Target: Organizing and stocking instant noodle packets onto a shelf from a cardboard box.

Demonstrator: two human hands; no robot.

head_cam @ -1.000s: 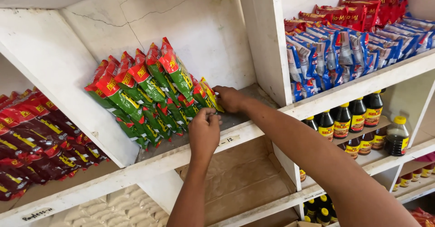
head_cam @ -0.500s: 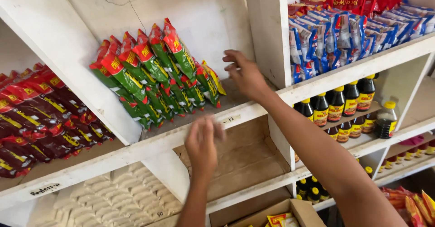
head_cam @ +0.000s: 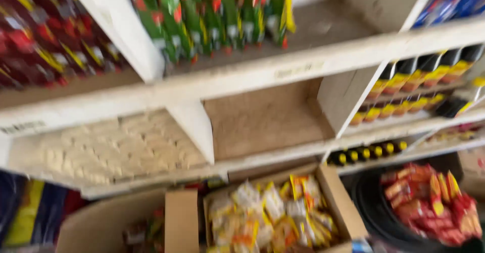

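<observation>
The row of green-and-red packets (head_cam: pixel 212 15) stands upright at the top of the view, in the upper compartment of a white shelf (head_cam: pixel 262 73), with their lower ends close to the front edge of the board. Neither the left hand nor the right hand shows in the head view, so it cannot be told whether they are wide, narrow or holding anything, and nothing can be placed against them. The whole view is blurred.

A slanting white divider (head_cam: pixel 113 26) separates these packets from a stack of dark red packets (head_cam: pixel 45 41) in the next compartment. Directly under the green-and-red packets lies a bare brown compartment (head_cam: pixel 268 116), and beside it one filled with pale blocks (head_cam: pixel 116 147). On the other side, rows of dark bottles with yellow labels (head_cam: pixel 429 71) stand on stepped boards.

Below the shelf, an open cardboard box (head_cam: pixel 338 202) holds pale yellow packets (head_cam: pixel 273 212). Just beside it, a dark round tub (head_cam: pixel 369 202) holds red packets (head_cam: pixel 434 202).
</observation>
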